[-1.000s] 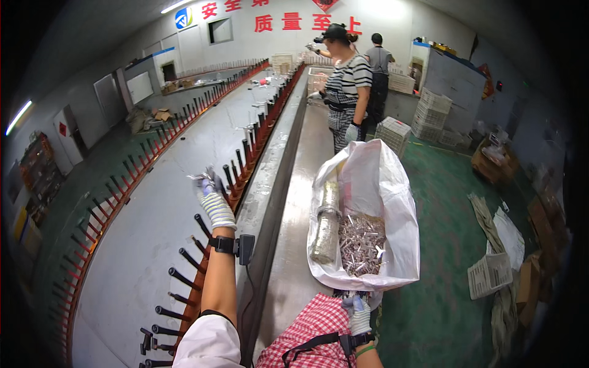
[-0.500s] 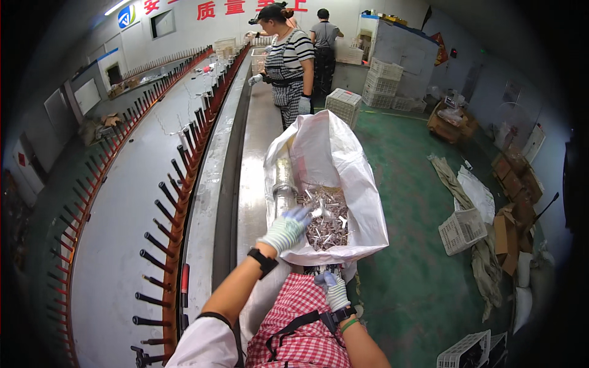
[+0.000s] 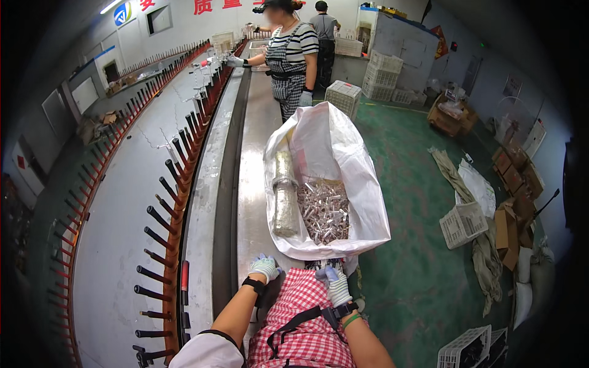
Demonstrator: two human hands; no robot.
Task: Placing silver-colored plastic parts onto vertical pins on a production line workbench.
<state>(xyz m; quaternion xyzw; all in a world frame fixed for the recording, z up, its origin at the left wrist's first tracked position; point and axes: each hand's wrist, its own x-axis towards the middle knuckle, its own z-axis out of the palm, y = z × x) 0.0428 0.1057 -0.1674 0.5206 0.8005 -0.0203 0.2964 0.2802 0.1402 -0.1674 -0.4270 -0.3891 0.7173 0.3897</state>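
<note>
A white woven bag point(image 3: 368, 214) stands wide open on the bench, full of small translucent and brownish pieces point(image 3: 323, 211). Along its left inner side lies a long clear-wrapped roll point(image 3: 284, 208). My left hand point(image 3: 265, 267), in a striped glove with bluish fingertips, lies on the steel surface just below the bag's near left corner, fingers apart and nothing seen in them. Close under the bag's near rim, my right hand point(image 3: 335, 286), gloved alike, has its fingers curled in; whatever they hold is hidden. A small dark-and-white patterned thing point(image 3: 320, 264) shows beside those fingers.
On the left runs a conveyor point(image 3: 129, 245) edged with upright black-tipped pegs point(image 3: 158, 244). A co-worker point(image 3: 294, 55) in a checked apron stands beyond the bag, another person point(image 3: 324, 37) farther back. White crates point(image 3: 343, 98), cartons point(image 3: 508, 233) and sacks point(image 3: 475, 184) lie on the right.
My left hand has drawn back out of the bag toward me, down to the bench. My right hand stays nearly in place. The co-worker's arm now reaches to the conveyor pegs.
</note>
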